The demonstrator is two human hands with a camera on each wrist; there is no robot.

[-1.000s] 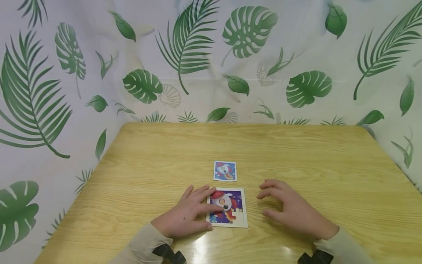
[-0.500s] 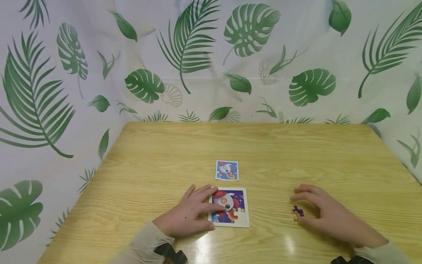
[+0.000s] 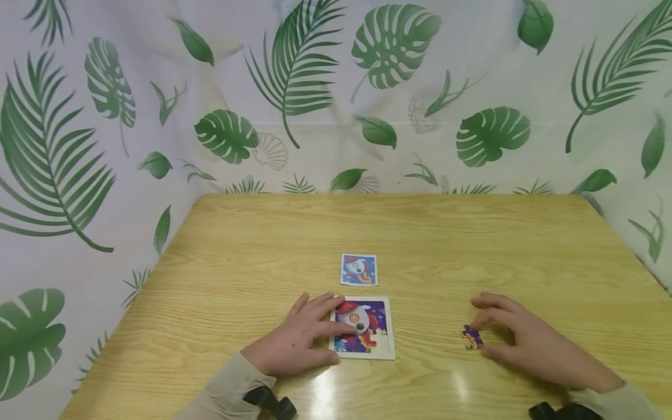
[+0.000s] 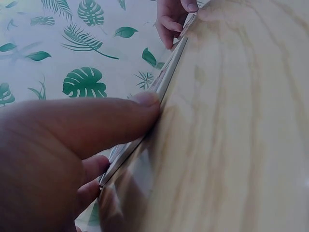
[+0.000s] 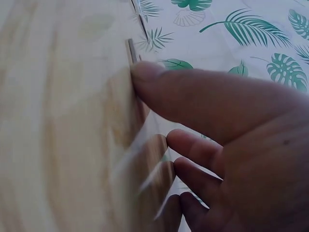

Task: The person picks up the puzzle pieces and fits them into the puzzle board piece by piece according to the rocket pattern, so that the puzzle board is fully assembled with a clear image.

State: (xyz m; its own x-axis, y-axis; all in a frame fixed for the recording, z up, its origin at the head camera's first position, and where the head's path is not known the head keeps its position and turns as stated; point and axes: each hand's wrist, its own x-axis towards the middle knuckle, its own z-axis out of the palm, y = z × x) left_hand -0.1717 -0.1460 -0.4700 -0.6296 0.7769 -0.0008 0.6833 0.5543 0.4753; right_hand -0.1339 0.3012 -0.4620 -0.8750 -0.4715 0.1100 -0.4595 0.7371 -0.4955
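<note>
Left hand (image 3: 294,344) is lying flat on the table (image 3: 262,245), straight fingers pressing on the left part of the puzzle (image 3: 363,328), holding it down, nothing grasped. Right hand (image 3: 525,341) is sitting well off to the right, fingertips and thumb curling around a loose purple piece (image 3: 471,337) lying on the wood, pinching it. A small picture card (image 3: 359,269) is lying just beyond the puzzle, close to it but apart.

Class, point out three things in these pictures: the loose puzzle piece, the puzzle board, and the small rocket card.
loose puzzle piece (image 3: 471,337), head view, on its purple middle.
puzzle board (image 3: 389,352), head view, on its pale lower right corner.
small rocket card (image 3: 359,269), head view, on its centre.
</note>
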